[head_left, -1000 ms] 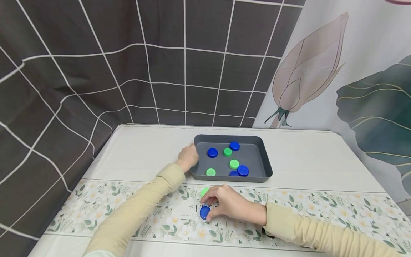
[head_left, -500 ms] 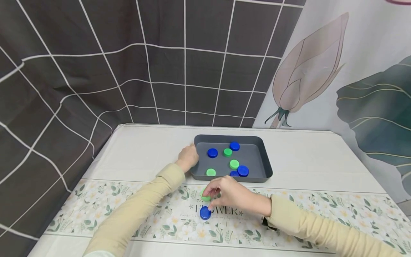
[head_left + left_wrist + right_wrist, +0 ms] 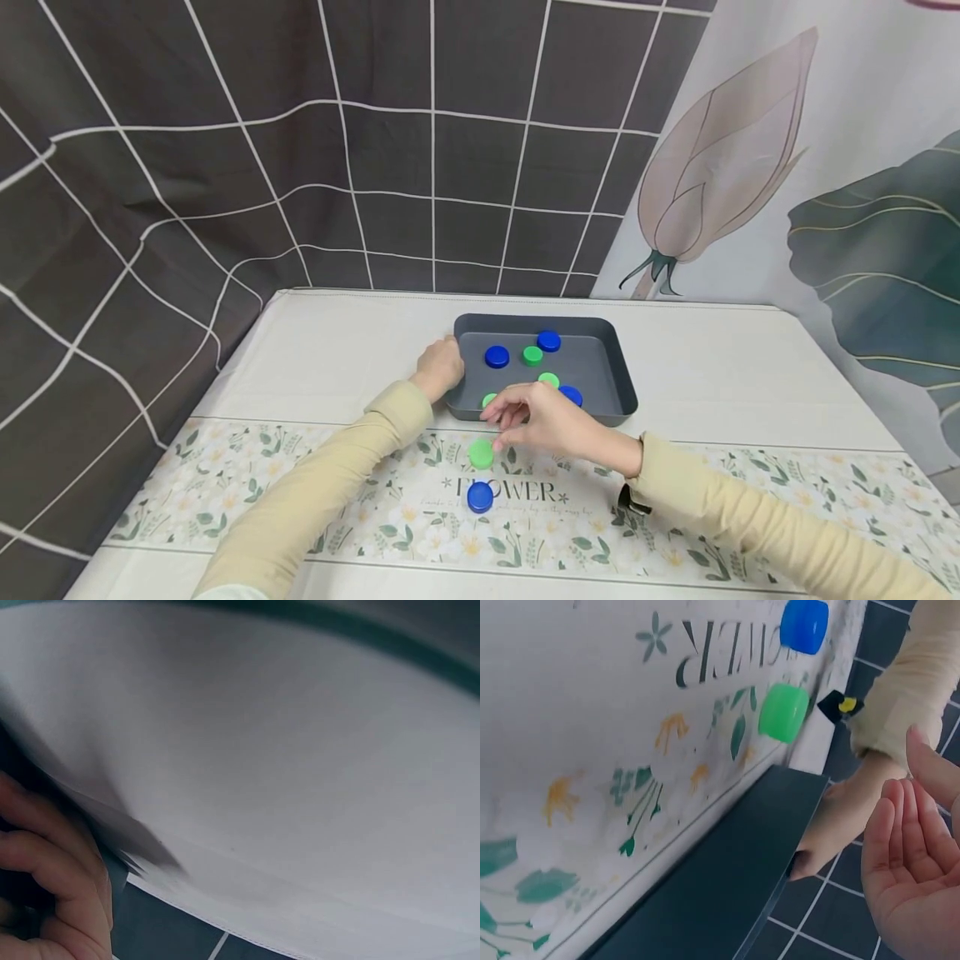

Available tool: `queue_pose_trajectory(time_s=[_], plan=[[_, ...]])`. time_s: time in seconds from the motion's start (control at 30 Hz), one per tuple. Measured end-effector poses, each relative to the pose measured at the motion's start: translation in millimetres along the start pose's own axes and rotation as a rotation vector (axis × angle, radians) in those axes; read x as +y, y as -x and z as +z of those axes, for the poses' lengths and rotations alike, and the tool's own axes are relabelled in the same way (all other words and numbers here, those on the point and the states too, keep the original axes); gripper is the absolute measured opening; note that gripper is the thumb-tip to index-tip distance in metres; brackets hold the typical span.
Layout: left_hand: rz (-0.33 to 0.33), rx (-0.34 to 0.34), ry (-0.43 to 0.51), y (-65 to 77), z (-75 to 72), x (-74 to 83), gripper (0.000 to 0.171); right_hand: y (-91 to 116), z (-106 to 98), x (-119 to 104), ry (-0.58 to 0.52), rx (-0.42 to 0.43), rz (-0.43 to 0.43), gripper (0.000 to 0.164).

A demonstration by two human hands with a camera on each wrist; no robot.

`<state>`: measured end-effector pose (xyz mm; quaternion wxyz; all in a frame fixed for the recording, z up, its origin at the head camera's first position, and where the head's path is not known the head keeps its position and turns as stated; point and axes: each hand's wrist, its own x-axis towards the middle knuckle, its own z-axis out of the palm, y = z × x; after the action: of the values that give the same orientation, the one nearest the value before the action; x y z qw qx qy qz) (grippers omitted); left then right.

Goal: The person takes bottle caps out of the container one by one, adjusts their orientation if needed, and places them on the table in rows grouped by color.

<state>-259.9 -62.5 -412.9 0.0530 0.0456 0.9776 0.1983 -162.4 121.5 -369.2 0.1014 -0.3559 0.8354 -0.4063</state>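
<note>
My left hand holds the left wall of a shallow dark grey tray, fingers curled at its edge. Over the tray's front edge is my right hand, its fingers loosely bent with nothing between them. On the cloth in front of the tray lie a light green bottle cap and, nearer, a blue bottle cap; the two are apart. In the right wrist view the green cap sits close to the tray's wall. Several blue and green caps lie inside the tray, some partly hidden by the right hand.
A white tablecloth with a floral band covers the table. Behind it hangs a dark curtain with white grid lines. A pale curtain with printed flowers hangs at the right.
My right hand has let go of the blue cap, leaving it on the cloth, and moved away over the green cap to the tray's front edge. The left hand stays put.
</note>
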Motion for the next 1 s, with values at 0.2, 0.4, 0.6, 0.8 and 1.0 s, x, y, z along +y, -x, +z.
queue_pose_trajectory(time_s=[0.2,0.4,0.6,0.8,1.0], plan=[[0.025,-0.004,0.023,0.7,0.3,-1.4,0.026,-2.6,-10.0,6.7,-0.005,0.06,-0.014,0.031],[0.025,0.0,0.016,0.1,0.2,-1.3,0.026,-3.9,-20.3,14.9,-0.004,0.091,0.038,0.032],[0.015,-0.01,0.008,-0.4,0.1,-1.1,0.027,-4.4,-27.5,26.4,0.027,0.13,0.047,0.031],[0.014,-0.015,-0.001,-0.7,0.1,-0.4,0.027,-4.5,-35.2,34.9,0.048,0.165,0.066,0.034],[0.017,-0.016,-0.001,0.6,-0.9,0.5,0.028,-4.2,-43.3,46.6,0.058,0.185,0.103,0.038]])
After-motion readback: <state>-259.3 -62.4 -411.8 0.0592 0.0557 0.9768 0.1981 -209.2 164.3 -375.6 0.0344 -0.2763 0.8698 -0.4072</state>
